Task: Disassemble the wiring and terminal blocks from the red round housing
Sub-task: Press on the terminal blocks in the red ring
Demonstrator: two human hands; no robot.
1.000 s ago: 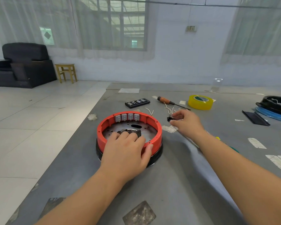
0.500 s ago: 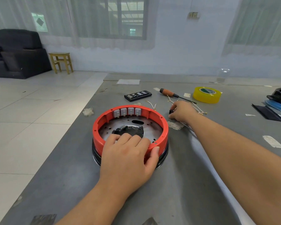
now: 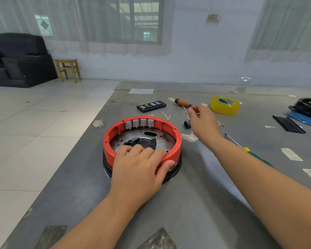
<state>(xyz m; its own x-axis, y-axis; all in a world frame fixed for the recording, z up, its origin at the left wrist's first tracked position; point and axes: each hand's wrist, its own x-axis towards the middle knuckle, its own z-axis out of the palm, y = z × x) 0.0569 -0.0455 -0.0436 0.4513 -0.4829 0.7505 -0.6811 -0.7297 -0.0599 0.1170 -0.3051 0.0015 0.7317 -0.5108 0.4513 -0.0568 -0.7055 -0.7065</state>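
Since the earlier frame, thin white wires (image 3: 190, 113) are being lifted beyond the red round housing (image 3: 142, 139) by pinching right hand (image 3: 203, 123); left hand (image 3: 140, 168) is gripping its stiff near rim, four terminal blocks (image 3: 139, 123) inside.

Red housing (image 3: 113, 139), yellow tape roll (image 3: 224, 106)

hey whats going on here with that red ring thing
A person is taking apart the red round housing. Their left hand grips its near rim to steady it. The right hand hovers beside it over loose white wires on the table; what its grip holds is unclear. Four grey terminal blocks remain inside the far wall.
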